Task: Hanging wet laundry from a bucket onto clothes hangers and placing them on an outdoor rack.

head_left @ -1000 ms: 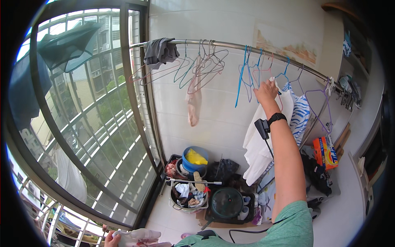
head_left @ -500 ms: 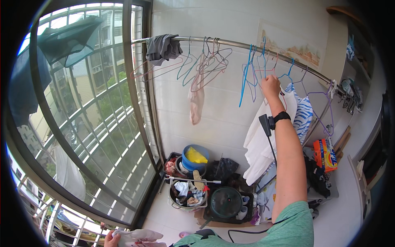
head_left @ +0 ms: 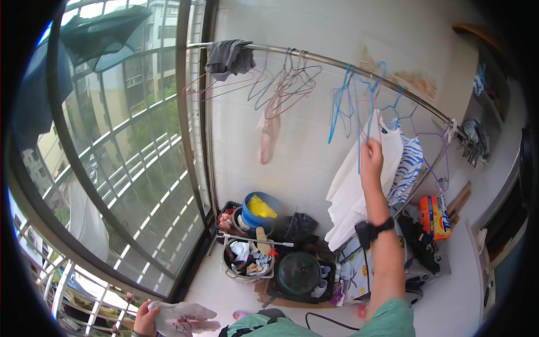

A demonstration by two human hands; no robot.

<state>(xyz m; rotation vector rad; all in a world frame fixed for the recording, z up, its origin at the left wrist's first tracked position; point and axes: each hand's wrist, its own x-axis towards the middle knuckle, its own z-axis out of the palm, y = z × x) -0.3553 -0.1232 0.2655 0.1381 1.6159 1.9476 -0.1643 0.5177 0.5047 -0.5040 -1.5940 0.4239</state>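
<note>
My right hand (head_left: 371,159) is raised below the metal clothes rail (head_left: 314,56), its fingers closed on a thin blue hanger (head_left: 360,121) beside several other blue hangers hooked on the rail. A black watch sits on that wrist. Just behind the hand hang a white shirt (head_left: 345,194) and a blue-and-white patterned garment (head_left: 409,167). My left hand (head_left: 145,320) is low at the bottom edge, gripping a pale, crumpled garment (head_left: 182,318) with pinkish parts.
A grey cloth (head_left: 227,56) is draped over the rail's left end, with pink and teal hangers (head_left: 283,84) beside it. On the floor stand a blue bucket (head_left: 261,209), a basket of clothes (head_left: 247,261), a dark round lid (head_left: 300,272) and an orange box (head_left: 435,216). Barred windows (head_left: 140,168) fill the left.
My right hand has come down from the rail with the blue hanger in it. The view has tilted downward slightly. My left hand still holds the pale garment.
</note>
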